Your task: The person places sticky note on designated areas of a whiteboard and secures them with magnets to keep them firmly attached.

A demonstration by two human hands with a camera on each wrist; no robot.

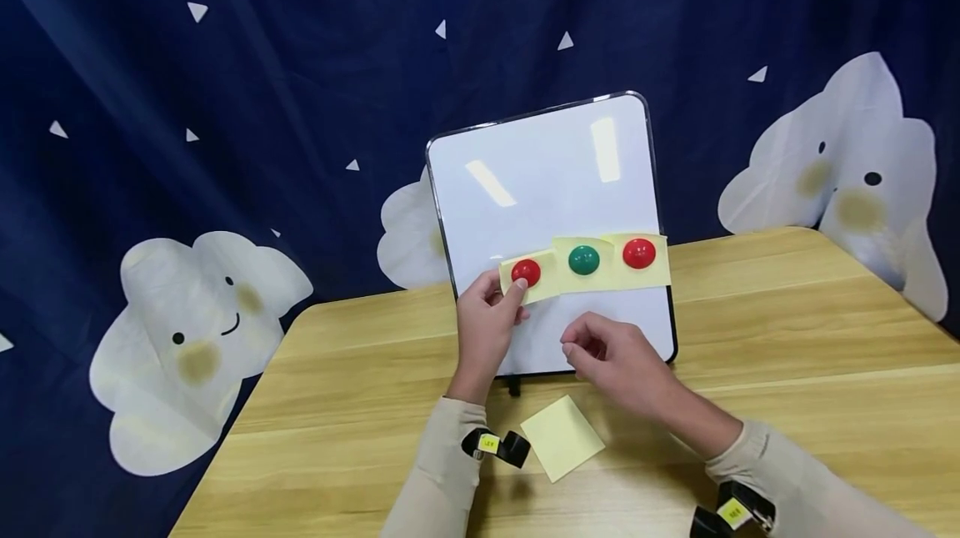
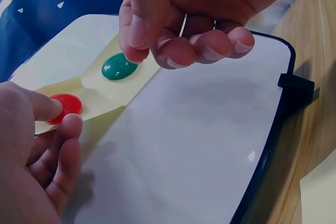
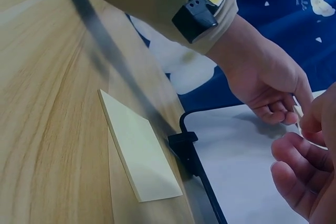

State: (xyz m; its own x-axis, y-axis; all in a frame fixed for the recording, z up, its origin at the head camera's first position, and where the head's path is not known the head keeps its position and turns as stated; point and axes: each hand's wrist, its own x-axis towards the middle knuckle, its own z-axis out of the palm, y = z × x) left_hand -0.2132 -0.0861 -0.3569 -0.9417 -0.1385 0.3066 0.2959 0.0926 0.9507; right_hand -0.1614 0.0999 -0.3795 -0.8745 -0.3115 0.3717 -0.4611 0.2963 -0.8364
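Observation:
A whiteboard (image 1: 540, 196) leans upright on the table, with a row of overlapping pale yellow sticky notes (image 1: 600, 279) across its lower part. A green round magnet (image 1: 583, 260) sits on the middle note and a red magnet (image 1: 639, 253) on the right one. At the left end my left hand (image 1: 482, 334) pinches another red magnet (image 1: 527, 269) over the leftmost note, thumb on its face. My right hand (image 1: 626, 359) hovers in front of the board below the notes, fingers loosely curled, and nothing shows in its grasp.
A pad of yellow sticky notes (image 1: 562, 438) lies on the wooden table (image 1: 360, 388) between my forearms. A black foot (image 2: 295, 90) supports the board's lower edge. Behind the table hangs a dark blue curtain (image 1: 315, 62) with cloud faces.

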